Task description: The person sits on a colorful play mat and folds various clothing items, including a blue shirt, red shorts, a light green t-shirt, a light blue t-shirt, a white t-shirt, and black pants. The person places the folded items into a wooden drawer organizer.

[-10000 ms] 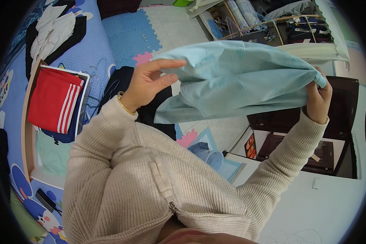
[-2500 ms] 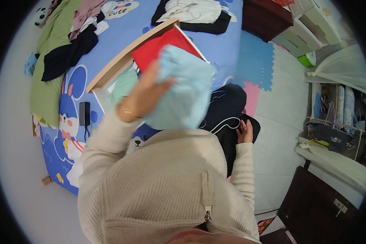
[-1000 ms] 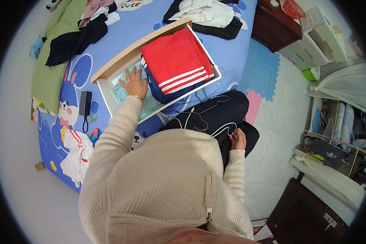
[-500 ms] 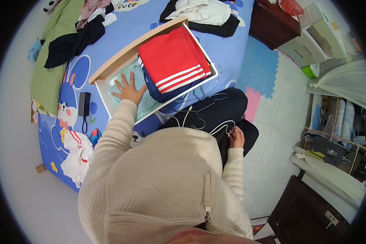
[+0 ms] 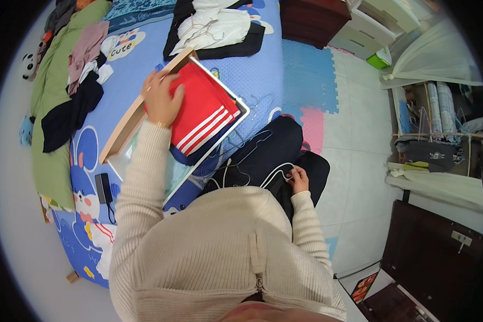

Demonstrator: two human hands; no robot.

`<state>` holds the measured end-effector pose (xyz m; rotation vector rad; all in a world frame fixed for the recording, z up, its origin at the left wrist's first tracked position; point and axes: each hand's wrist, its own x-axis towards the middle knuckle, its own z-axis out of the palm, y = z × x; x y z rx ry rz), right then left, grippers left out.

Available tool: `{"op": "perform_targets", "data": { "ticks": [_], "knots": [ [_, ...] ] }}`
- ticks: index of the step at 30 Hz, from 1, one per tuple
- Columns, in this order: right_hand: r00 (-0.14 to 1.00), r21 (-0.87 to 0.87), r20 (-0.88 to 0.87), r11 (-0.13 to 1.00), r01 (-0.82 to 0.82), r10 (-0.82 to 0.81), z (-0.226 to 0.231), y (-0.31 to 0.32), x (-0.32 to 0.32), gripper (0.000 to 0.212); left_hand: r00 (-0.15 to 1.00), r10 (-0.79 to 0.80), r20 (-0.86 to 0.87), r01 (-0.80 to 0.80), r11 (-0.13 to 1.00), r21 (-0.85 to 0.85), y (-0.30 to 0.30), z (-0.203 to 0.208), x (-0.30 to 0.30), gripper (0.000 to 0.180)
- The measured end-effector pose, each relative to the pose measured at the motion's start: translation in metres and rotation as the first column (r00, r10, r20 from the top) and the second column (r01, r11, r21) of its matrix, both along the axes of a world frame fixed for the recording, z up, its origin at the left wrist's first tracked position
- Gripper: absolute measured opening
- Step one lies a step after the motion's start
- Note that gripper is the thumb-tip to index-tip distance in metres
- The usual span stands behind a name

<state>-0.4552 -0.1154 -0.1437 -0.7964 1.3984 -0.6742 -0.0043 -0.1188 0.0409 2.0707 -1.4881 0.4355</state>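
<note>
A white drawer point(image 5: 124, 166) with a wooden front panel point(image 5: 124, 127) lies on the bed. Inside it, a folded red garment point(image 5: 198, 102) with white stripes rests on dark blue clothing point(image 5: 183, 156), beside pale green cloth point(image 5: 174, 170). My left hand point(image 5: 163, 101) is over the wooden panel and the red garment's left edge, thumb apart from its slightly blurred fingers; it holds nothing I can see. Low at the right, my right hand point(image 5: 299, 180) is closed on a white clothes hanger point(image 5: 273, 173) over my dark trousers. Other thin hangers point(image 5: 247, 155) lie on my lap.
A white top point(image 5: 212, 29) with hangers lies on black clothing at the bed's far side. Dark trousers point(image 5: 72, 115) and a green quilt point(image 5: 53, 134) are at the left. A black box-shaped device point(image 5: 103, 188) lies near the drawer. Foam mats point(image 5: 308, 75) cover floor at right.
My left hand has moved off the pale green cloth, farther away to the panel and red garment. My right hand keeps the hanger. The view has shifted, so the bed appears farther left.
</note>
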Motion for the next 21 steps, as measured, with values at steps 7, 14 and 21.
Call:
{"op": "perform_targets", "data": {
  "ticks": [7,14,21],
  "knots": [
    [1.000,-0.005,0.026,1.000,-0.018,0.018,0.000,0.004,0.004,0.021,0.994,-0.094,0.054,0.052,0.850,0.525,-0.180,-0.045,0.017,0.048],
    [1.000,0.050,0.008,0.998,0.025,-0.025,-0.002,-0.001,0.011,0.017,0.916,0.401,-0.020,-0.287,0.690,0.665,-0.267,-0.089,0.081,0.051],
    [0.998,0.069,-0.053,0.997,0.023,-0.019,-0.011,-0.007,0.013,0.010,0.746,0.665,-0.039,-0.457,0.553,0.697,-0.289,-0.113,0.117,0.065]
  ]
}}
